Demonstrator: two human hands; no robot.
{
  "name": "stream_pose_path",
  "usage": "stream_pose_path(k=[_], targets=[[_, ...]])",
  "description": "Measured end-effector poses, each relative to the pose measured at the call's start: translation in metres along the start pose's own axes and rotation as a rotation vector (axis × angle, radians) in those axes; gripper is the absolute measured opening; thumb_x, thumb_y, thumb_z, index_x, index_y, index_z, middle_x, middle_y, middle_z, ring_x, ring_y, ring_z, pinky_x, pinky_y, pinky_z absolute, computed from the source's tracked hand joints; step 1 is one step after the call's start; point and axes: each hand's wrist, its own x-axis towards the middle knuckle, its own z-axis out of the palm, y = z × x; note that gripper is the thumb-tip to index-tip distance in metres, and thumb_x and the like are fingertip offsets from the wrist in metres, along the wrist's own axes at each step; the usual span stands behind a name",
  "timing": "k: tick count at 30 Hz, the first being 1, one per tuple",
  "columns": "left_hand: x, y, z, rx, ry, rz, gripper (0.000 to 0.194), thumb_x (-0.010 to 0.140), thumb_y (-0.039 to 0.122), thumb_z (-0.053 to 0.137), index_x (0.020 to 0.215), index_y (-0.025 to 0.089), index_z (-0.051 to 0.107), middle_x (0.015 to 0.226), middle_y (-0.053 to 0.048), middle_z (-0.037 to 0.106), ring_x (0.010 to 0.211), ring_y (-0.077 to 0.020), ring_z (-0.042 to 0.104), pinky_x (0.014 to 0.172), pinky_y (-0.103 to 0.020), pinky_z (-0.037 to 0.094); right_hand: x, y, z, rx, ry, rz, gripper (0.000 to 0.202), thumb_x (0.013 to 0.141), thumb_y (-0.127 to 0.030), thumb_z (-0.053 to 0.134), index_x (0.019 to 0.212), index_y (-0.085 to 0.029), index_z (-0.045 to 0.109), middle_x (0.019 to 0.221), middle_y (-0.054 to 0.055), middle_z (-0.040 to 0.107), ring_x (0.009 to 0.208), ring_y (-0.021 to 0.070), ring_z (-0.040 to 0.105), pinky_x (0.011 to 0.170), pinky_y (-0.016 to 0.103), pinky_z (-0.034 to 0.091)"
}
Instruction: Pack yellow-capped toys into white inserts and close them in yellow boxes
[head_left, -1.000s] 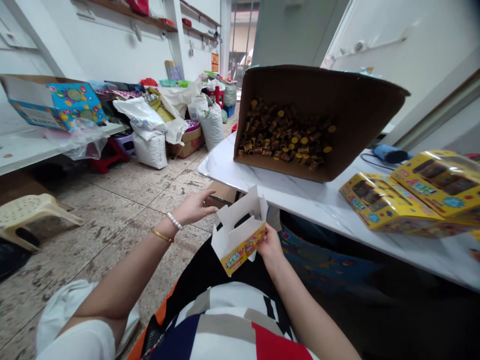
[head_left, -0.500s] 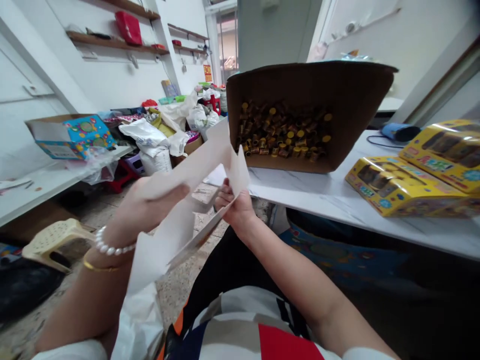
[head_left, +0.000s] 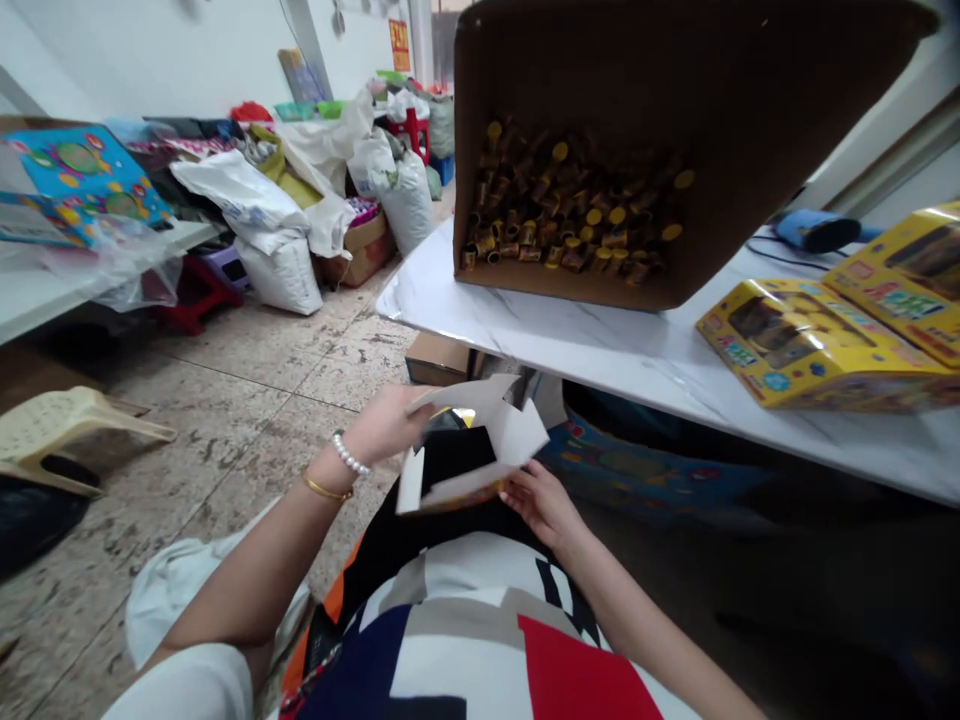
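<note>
An unfolded cardboard box (head_left: pixel 517 435), white inside with a window cut through it, is held over my lap. My left hand (head_left: pixel 391 422), with a pearl bracelet and a gold bangle at the wrist, grips its far left edge. At its lower right side, my right hand (head_left: pixel 541 500) closes its fingers on the board. A bit of printed yellow and orange shows along the box's lower outside. Beyond my hands, a large brown carton (head_left: pixel 570 285) lies with its opening toward me on the table, holding many small yellow-capped tubs (head_left: pixel 592 217).
The marble-patterned table (head_left: pixel 510 325) runs to the right, bearing yellow window boxes (head_left: pixel 802 345) and a blue cylindrical object (head_left: pixel 817 232). A cream stool (head_left: pixel 67 425) stands at left. White sacks (head_left: pixel 277 265) sit on the floor near a small carton (head_left: pixel 439 358).
The box has come down and toward my lap, now opened into a squarer shape. Both hands have moved lower with it, and my view has tilted downward.
</note>
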Motion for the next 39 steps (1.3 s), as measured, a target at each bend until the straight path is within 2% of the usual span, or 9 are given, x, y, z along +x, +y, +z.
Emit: stream_pose_path(k=[4,7,10,13,22,26,32,35,39], targets=[[0.003,-0.006,0.000,-0.045,0.002,0.038,0.027,0.094,0.026,0.049,0.092,0.020,0.074,0.080,-0.005,0.077,0.071,-0.0229,0.072,0.063,-0.029,0.051,-0.008,-0.032,0.015,-0.042,0.062,-0.277,0.043,0.077,-0.039,0.078,0.114,-0.025,0.062,0.115,0.005,0.070,0.099,0.0167,0.068,0.081,0.026,0.055],[-0.017,0.003,0.006,-0.091,0.047,0.087,0.030,0.096,0.023,0.044,0.107,0.020,0.072,0.098,-0.006,0.079,0.085,-0.0216,0.074,0.075,-0.030,0.055,-0.026,-0.059,0.034,-0.238,-0.117,-0.573,0.060,0.076,-0.052,0.074,0.129,-0.028,0.057,0.149,0.009,0.049,0.135,0.0270,0.048,0.108,0.041,0.043],[-0.044,0.015,0.008,-0.160,0.182,0.133,0.036,0.097,0.023,0.045,0.128,0.019,0.062,0.124,-0.009,0.071,0.112,-0.0219,0.068,0.096,-0.033,0.053,-0.046,-0.072,0.046,-0.720,-0.308,-0.841,0.051,0.078,-0.040,0.073,0.126,-0.025,0.062,0.157,0.011,0.037,0.144,0.0352,0.035,0.116,0.054,0.031],[-0.051,0.011,0.011,-0.212,0.329,0.122,0.038,0.094,0.022,0.053,0.132,0.022,0.061,0.131,-0.009,0.067,0.118,-0.0237,0.065,0.103,-0.037,0.049,-0.046,-0.068,0.053,-0.959,-0.315,-1.000,0.045,0.078,-0.026,0.071,0.122,-0.025,0.064,0.158,0.011,0.036,0.144,0.0361,0.035,0.116,0.056,0.029],[0.013,-0.020,0.044,-0.390,0.192,0.092,0.033,0.094,0.030,0.054,0.122,0.022,0.068,0.118,-0.008,0.074,0.102,-0.0222,0.072,0.093,-0.037,0.055,-0.012,-0.079,0.064,-0.828,-0.071,-0.832,0.039,0.081,-0.016,0.060,0.119,-0.024,0.064,0.159,0.010,0.035,0.146,0.0268,0.034,0.114,0.043,0.035],[0.043,-0.035,0.042,-0.536,0.117,-0.002,0.029,0.088,0.032,0.061,0.109,0.020,0.075,0.107,-0.006,0.078,0.097,-0.0234,0.072,0.091,-0.035,0.055,-0.017,-0.085,0.053,-1.008,-0.084,-0.716,0.045,0.082,-0.030,0.068,0.126,-0.026,0.059,0.161,0.010,0.029,0.144,0.0294,0.036,0.103,0.040,0.047],[0.077,-0.050,0.032,-0.727,0.122,-0.195,0.031,0.077,0.037,0.072,0.094,0.011,0.077,0.092,-0.009,0.078,0.084,-0.0233,0.071,0.078,-0.033,0.057,-0.021,-0.096,0.038,-1.182,-0.232,-0.675,0.076,0.080,-0.040,0.072,0.148,-0.033,0.038,0.161,0.009,0.026,0.145,0.0318,0.032,0.103,0.043,0.046],[0.077,-0.042,0.033,-0.764,0.108,-0.218,0.029,0.072,0.039,0.077,0.088,0.015,0.077,0.083,-0.005,0.077,0.080,-0.0220,0.069,0.075,-0.032,0.054,-0.020,-0.106,0.029,-1.225,-0.277,-0.623,0.074,0.078,-0.044,0.075,0.145,-0.034,0.046,0.156,0.010,0.029,0.133,0.0320,0.045,0.088,0.036,0.054],[0.078,-0.042,0.048,-0.853,0.061,-0.250,0.034,0.066,0.043,0.081,0.084,0.015,0.077,0.076,-0.006,0.075,0.074,-0.0240,0.069,0.071,-0.035,0.054,0.001,-0.100,0.022,-1.103,-0.122,-0.659,0.052,0.084,-0.059,0.065,0.126,-0.030,0.066,0.138,0.011,0.043,0.118,0.0291,0.054,0.088,0.039,0.053]])
